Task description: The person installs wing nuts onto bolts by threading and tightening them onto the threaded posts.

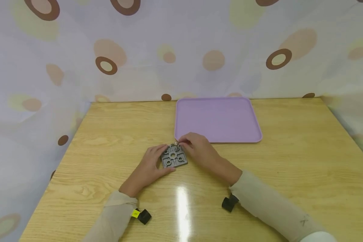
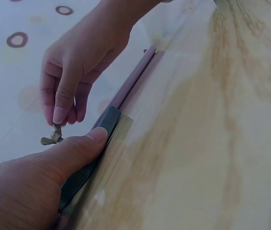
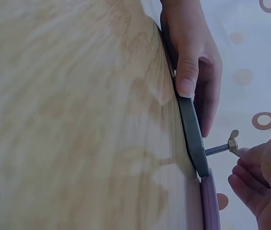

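A square grey metal plate (image 1: pixel 171 160) with round recesses and ribs lies on the table. My left hand (image 1: pixel 148 169) grips it from the left, thumb along the near edge and fingers at the far left corner. From the plate's far right part a threaded bolt (image 3: pixel 217 150) stands up, carrying a brass-coloured wing nut (image 3: pixel 233 144). My right hand (image 1: pixel 202 151) pinches one wing of that nut between thumb and forefinger. In the left wrist view the wing nut (image 2: pixel 53 138) shows just beyond the left thumb, under the right fingertips.
A shallow purple tray (image 1: pixel 217 121) lies right behind the plate, its near left corner close to my right fingers. The wooden table (image 1: pixel 290 161) ends at a patterned cloth (image 1: pixel 193 50) at the back and sides. Black devices (image 1: pixel 144 216) are strapped at both wrists.
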A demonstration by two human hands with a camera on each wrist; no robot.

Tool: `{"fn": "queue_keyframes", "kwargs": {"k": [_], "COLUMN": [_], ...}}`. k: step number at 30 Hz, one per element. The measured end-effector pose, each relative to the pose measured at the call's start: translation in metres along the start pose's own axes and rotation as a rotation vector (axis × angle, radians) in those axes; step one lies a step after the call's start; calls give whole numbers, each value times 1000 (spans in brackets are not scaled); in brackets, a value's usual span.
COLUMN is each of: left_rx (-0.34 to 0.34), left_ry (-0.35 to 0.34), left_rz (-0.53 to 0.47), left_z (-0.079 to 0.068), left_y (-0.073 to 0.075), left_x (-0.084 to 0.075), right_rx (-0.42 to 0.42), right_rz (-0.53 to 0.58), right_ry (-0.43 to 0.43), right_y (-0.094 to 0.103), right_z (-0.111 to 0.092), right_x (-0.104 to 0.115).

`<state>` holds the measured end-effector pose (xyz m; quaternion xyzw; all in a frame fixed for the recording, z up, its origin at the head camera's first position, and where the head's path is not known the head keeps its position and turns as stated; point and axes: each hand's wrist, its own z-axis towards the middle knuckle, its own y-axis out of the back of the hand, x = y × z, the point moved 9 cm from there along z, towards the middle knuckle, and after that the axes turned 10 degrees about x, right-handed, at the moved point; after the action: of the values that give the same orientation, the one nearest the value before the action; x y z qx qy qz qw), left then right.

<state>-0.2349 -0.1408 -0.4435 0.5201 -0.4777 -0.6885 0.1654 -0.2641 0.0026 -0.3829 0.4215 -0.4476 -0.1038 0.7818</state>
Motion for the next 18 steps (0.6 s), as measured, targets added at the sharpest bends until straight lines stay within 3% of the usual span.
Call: {"fn": "queue_keyframes", "kwargs": {"k": [18], "left_rx": [4], "left_ry": [-5], "left_rz": [-7], "left_z": [1], "left_y": [0], "left_x": [-4], "right_rx": [58], "right_rz": [23], "right_ry": [25], "right_y": [-7], "right_z": [4], "right_x": [2]}}
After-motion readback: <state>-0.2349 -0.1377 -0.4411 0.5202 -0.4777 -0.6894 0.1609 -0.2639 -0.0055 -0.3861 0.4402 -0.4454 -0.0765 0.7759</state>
